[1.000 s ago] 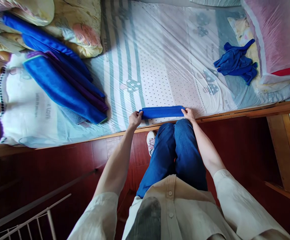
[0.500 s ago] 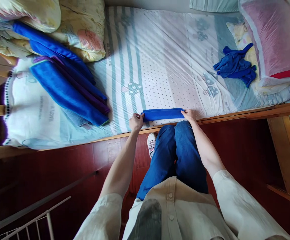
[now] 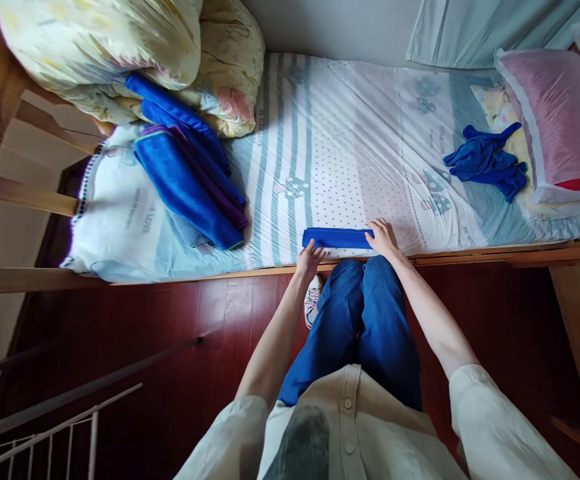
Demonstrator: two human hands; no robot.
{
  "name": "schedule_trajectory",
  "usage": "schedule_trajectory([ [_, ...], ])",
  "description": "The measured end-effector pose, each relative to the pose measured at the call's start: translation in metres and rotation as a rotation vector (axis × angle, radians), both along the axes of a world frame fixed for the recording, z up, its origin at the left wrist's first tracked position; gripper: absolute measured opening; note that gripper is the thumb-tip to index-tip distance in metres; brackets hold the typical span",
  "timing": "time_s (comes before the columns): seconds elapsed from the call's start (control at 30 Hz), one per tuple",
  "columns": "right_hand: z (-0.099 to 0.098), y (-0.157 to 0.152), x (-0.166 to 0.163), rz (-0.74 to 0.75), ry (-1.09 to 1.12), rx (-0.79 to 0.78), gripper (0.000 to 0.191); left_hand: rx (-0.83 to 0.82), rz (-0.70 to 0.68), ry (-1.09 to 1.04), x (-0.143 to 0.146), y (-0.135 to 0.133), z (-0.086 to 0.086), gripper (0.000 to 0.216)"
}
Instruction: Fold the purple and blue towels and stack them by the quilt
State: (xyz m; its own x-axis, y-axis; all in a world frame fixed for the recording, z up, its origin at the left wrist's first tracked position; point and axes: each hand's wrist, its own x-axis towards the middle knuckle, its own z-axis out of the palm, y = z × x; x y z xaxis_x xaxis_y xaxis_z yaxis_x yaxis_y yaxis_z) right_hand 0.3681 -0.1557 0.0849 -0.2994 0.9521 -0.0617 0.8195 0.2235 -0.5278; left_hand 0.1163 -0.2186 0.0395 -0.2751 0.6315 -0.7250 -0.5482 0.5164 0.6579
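A blue cloth (image 3: 339, 238), folded into a narrow flat strip, lies along the front edge of the bed. My left hand (image 3: 311, 259) touches its lower left corner, fingers slightly apart. Over its right end rests my right hand (image 3: 383, 237), fingers spread and thumb towards the cloth. On the left of the bed, blue and purple cloths (image 3: 190, 187) lie in a long loose pile, with a grey one partly under them. A crumpled blue cloth (image 3: 487, 160) is at the right.
The bed (image 3: 350, 140) has a striped and dotted sheet and a wooden front rail (image 3: 470, 259). A yellowish quilt (image 3: 230, 73) is heaped at the back left. At the right stands a pink bundle (image 3: 565, 120) in a clear cover. A white metal rack (image 3: 70, 427) is at lower left.
My fingers have gone from pinching both ends of the folded strip to lying spread at them. The right hand has shifted onto the strip's right end. The camera view has also shifted.
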Motion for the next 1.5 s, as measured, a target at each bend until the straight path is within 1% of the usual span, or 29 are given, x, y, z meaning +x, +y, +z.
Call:
schedule_trajectory([
  [0.07, 0.009, 0.002, -0.017, 0.075, 0.002, -0.007, 0.037, -0.024, 0.121, 0.055, 0.001, 0.012, 0.0, 0.031],
  [0.1, 0.012, 0.003, -0.027, 0.107, 0.007, -0.011, 0.04, -0.04, 0.16, 0.081, 0.0, 0.016, 0.0, 0.032],
  [0.17, 0.018, 0.007, -0.045, 0.157, 0.022, -0.022, 0.053, -0.065, 0.185, 0.102, -0.001, 0.023, 0.002, 0.032],
  [0.2, 0.02, 0.011, -0.054, 0.176, 0.027, -0.031, 0.063, -0.056, 0.167, 0.097, -0.002, 0.025, 0.004, 0.033],
  [0.27, 0.024, 0.021, -0.07, 0.208, 0.025, -0.06, 0.087, 0.037, 0.074, 0.077, -0.006, 0.029, 0.01, 0.035],
  [0.33, 0.029, 0.034, -0.082, 0.235, 0.019, -0.1, 0.109, 0.212, -0.024, 0.072, -0.012, 0.033, 0.018, 0.041],
  [0.37, 0.032, 0.04, -0.087, 0.248, 0.021, -0.119, 0.117, 0.302, -0.053, 0.082, -0.015, 0.035, 0.023, 0.046],
  [0.43, 0.038, 0.053, -0.094, 0.268, 0.04, -0.155, 0.123, 0.438, -0.084, 0.127, -0.022, 0.038, 0.034, 0.051],
  [0.5, 0.046, 0.062, -0.1, 0.287, 0.072, -0.203, 0.118, 0.525, -0.117, 0.2, -0.028, 0.04, 0.048, 0.048],
  [0.53, 0.05, 0.065, -0.104, 0.299, 0.086, -0.233, 0.11, 0.558, -0.136, 0.239, -0.031, 0.042, 0.055, 0.045],
  [0.63, 0.064, 0.067, -0.116, 0.325, 0.103, -0.282, 0.074, 0.631, -0.145, 0.319, -0.041, 0.045, 0.074, 0.043],
  [0.7, 0.073, 0.066, -0.128, 0.313, 0.107, -0.23, 0.053, 0.631, -0.092, 0.319, -0.047, 0.047, 0.081, 0.052],
  [0.77, 0.082, 0.064, -0.142, 0.268, 0.122, -0.141, 0.047, 0.608, -0.028, 0.291, -0.055, 0.046, 0.082, 0.067],
  [0.83, 0.091, 0.063, -0.157, 0.222, 0.16, -0.079, 0.047, 0.607, -0.009, 0.247, -0.064, 0.043, 0.077, 0.079],
  [0.87, 0.095, 0.063, -0.165, 0.204, 0.196, -0.068, 0.048, 0.616, -0.027, 0.228, -0.069, 0.04, 0.072, 0.083],
  [0.93, 0.102, 0.062, -0.183, 0.193, 0.3, -0.082, 0.049, 0.622, -0.095, 0.226, -0.078, 0.034, 0.061, 0.085],
  [1.0, 0.107, 0.06, -0.204, 0.207, 0.437, -0.126, 0.051, 0.585, -0.155, 0.306, -0.09, 0.027, 0.05, 0.084],
  [1.1, 0.111, 0.056, -0.238, 0.258, 0.627, -0.202, 0.055, 0.458, -0.174, 0.5, -0.11, 0.02, 0.037, 0.072],
  [1.2, 0.115, 0.052, -0.272, 0.305, 0.748, -0.263, 0.057, 0.314, -0.162, 0.634, -0.131, 0.018, 0.032, 0.048],
  [1.27, 0.117, 0.052, -0.29, 0.319, 0.791, -0.286, 0.058, 0.27, -0.154, 0.686, -0.143, 0.021, 0.029, 0.036],
  [1.33, 0.119, 0.054, -0.302, 0.313, 0.812, -0.289, 0.058, 0.265, -0.144, 0.723, -0.154, 0.027, 0.028, 0.032],
  [1.4, 0.119, 0.058, -0.31, 0.293, 0.821, -0.283, 0.058, 0.271, -0.136, 0.745, -0.161, 0.035, 0.025, 0.035],
  [1.5, 0.114, 0.068, -0.316, 0.262, 0.835, -0.274, 0.056, 0.271, -0.145, 0.76, -0.169, 0.048, 0.021, 0.038],
])
